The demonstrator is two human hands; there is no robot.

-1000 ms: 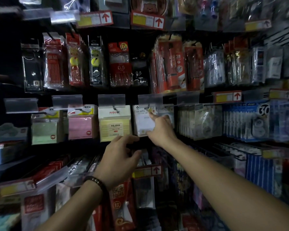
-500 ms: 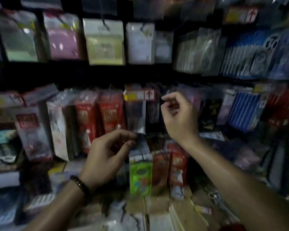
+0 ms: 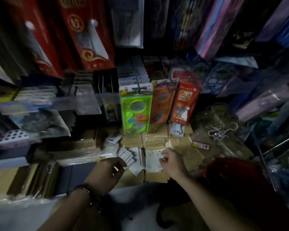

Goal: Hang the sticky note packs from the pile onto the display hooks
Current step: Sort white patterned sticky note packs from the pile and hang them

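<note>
View has dropped from the hook wall to the stock below, so the sticky-note hooks are now out of frame. Cardboard boxes [image 3: 155, 140] carry the pile: the fanned sticky note packs [image 3: 128, 157], with a single pack [image 3: 153, 160] just beside them. Both hands have come down off the display. Left hand [image 3: 107, 172] is over the fan's near edge, right hand [image 3: 172, 162] at the single pack's edge, fingers curled. Too blurred to tell if either grips yet. Likely the last pack is hung and the next pick-up is starting.
</note>
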